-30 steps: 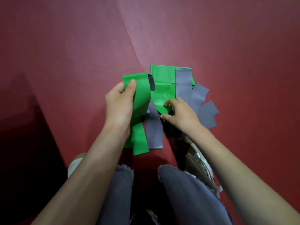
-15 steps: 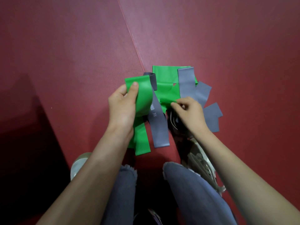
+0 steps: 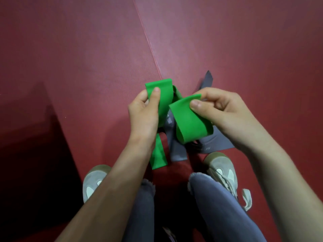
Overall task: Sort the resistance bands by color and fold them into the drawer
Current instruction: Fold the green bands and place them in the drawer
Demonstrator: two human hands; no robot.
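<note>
Bands, green and grey, held in 2 hands above a red mat (image 3: pixel 87 67), just right of the mat's seam (image 3: pixel 150 48) and ahead of the person's shoes.

Left hand (image 3: pixel 142 110): grasps a green band (image 3: pixel 164 95). The thumb lies flat on the band's front face and the fingers curl behind it. The band arches over the fingertips in a loop. A green tail (image 3: pixel 158 154) hangs below the wrist, its end above the mat near the left shoe (image 3: pixel 92 180).

Right hand (image 3: pixel 222 110): pinches a green loop (image 3: pixel 188 123) at its upper edge between thumb and forefinger, with the other fingers curled in. The loop hangs folded double beside the left hand's band, almost touching it. A narrow green strip shows between the 2 pieces. Whether they are 1 band or 2 cannot be told.

Grey strip (image 3: pixel 176 151): hangs between the 2 green pieces, white print on its upper part, lower end level with the green tail. Its holder is hidden.

Grey sheet (image 3: pixel 216 144): spreads below the right hand and behind the green loop, small print near its lower edge. Whether it rests on the mat cannot be told.

Grey end (image 3: pixel 207 80): pokes up beyond the right hand's knuckles.

Right shoe (image 3: pixel 222 168): pale, with a loose lace, just below the grey sheet.

Jeans (image 3: pixel 218 206): blue-grey with frayed hems, along the bottom of the view.

Dark shadow (image 3: pixel 26 154): covers the mat at lower left.
</note>
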